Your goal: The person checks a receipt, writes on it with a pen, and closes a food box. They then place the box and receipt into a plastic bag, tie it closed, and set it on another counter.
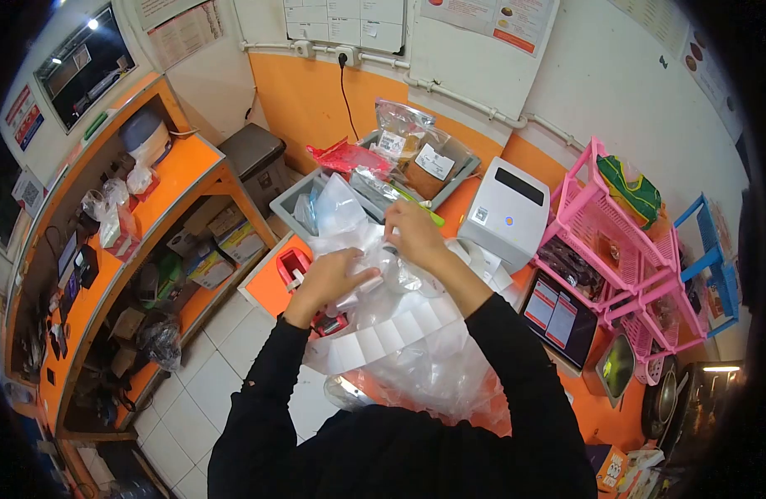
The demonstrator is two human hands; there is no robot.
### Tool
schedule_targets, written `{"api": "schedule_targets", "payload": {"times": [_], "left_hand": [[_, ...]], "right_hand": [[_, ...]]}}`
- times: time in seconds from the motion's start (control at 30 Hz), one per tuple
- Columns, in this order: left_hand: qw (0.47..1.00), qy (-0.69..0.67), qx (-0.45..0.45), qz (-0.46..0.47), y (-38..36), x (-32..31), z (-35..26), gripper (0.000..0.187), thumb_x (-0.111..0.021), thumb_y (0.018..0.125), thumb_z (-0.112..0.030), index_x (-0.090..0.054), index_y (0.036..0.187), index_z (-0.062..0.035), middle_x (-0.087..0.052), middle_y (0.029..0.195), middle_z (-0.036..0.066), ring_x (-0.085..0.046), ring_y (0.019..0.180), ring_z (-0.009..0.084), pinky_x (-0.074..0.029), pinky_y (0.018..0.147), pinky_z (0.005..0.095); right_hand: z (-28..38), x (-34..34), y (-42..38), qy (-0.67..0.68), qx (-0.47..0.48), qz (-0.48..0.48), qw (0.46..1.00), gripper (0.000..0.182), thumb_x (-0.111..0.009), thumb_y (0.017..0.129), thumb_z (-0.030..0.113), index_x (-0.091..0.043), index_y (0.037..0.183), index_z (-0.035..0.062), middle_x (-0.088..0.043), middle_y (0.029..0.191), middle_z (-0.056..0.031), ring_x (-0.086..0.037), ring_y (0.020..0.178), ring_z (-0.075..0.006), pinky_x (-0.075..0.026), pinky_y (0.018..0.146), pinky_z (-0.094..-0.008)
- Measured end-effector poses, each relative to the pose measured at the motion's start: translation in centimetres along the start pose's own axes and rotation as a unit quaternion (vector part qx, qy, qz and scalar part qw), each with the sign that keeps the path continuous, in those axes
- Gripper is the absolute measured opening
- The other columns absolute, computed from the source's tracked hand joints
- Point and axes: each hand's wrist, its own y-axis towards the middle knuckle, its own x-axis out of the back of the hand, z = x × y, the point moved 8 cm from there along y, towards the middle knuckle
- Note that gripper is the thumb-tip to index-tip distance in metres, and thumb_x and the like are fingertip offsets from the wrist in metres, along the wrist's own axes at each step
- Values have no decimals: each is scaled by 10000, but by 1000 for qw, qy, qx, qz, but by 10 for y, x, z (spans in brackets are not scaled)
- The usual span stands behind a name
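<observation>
Clear plastic bags (449,366) lie heaped on the orange table in front of me. My left hand (331,280) rests on the left side of this plastic, thumb stretched out and apart from the fingers. Farther right, my right hand (418,237) has its fingers curled and pinched at crumpled clear plastic; its fingertips are partly hidden. A strip of blank white labels (383,337) runs across the heap below both hands. Close to my left wrist is a red tape dispenser-like object (294,264). Beyond the hands stands a grey bin (295,202) filled with packets.
A white label printer (506,212) stands right of the bin, with a tablet (563,316) nearer me. Pink stacked baskets (620,249) and a blue rack (711,262) rise at the right. Across the tiled floor (212,374) runs an orange counter (171,179) with shelves.
</observation>
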Motion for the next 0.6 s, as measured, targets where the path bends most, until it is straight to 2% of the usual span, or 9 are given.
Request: {"api": "schedule_targets", "payload": {"times": [0.07,0.13,0.23,0.33,0.43,0.47,0.57,0.6], "left_hand": [[1000,18,4,0,2,0,0,475,-643,815,-405,-609,1095,-23,-651,939,214,-625,888,365,-482,779,425],[999,30,-4,-12,4,-1,7,466,-631,825,-398,-597,1118,-38,-646,920,228,-622,872,378,-483,754,433],[997,-4,18,-69,10,3,17,389,-606,844,-380,-629,1060,-57,-653,890,210,-626,828,379,-487,712,435],[995,-29,6,-99,14,14,8,302,-604,847,-336,-671,955,-62,-669,872,168,-640,795,353,-495,687,420],[997,-65,22,-28,15,-1,14,265,-622,832,-311,-694,854,-57,-678,849,136,-651,780,321,-500,684,400],[997,-65,27,-32,15,-6,18,232,-652,807,-298,-707,849,-77,-682,817,121,-659,767,304,-504,682,387],[999,-43,3,5,13,-7,10,232,-681,784,-297,-710,861,-80,-684,797,122,-665,755,296,-507,685,369],[999,-36,19,3,13,-3,9,233,-679,791,-283,-707,875,-68,-687,811,125,-670,762,283,-504,689,356]], "right_hand": [[-16,17,10,120,-35,-21,992,164,-699,705,82,-563,781,29,-592,1061,-127,-557,1015,-299,-435,889,-399],[-13,63,20,228,-62,-62,970,153,-679,743,67,-533,769,30,-613,1080,-137,-587,996,-281,-438,901,-373],[-21,98,13,443,-157,-44,882,127,-617,817,53,-497,780,32,-631,1097,-164,-623,972,-239,-441,909,-329],[-19,147,1,446,-119,-101,881,135,-561,871,72,-454,794,44,-621,1120,-196,-624,976,-206,-451,897,-306],[-28,171,-26,515,-180,-170,821,119,-518,885,93,-437,797,87,-664,975,-148,-640,916,-189,-458,874,-289],[-31,178,-35,505,-209,-209,811,128,-503,887,96,-417,791,99,-641,799,-74,-629,815,-157,-471,776,-267],[-46,178,-54,421,-267,-161,852,100,-526,882,111,-441,834,88,-561,718,-35,-628,710,-163,-481,715,-304],[-47,176,-58,384,-281,-149,867,96,-538,875,121,-452,851,85,-547,708,-28,-626,687,-165,-482,693,-314]]}}
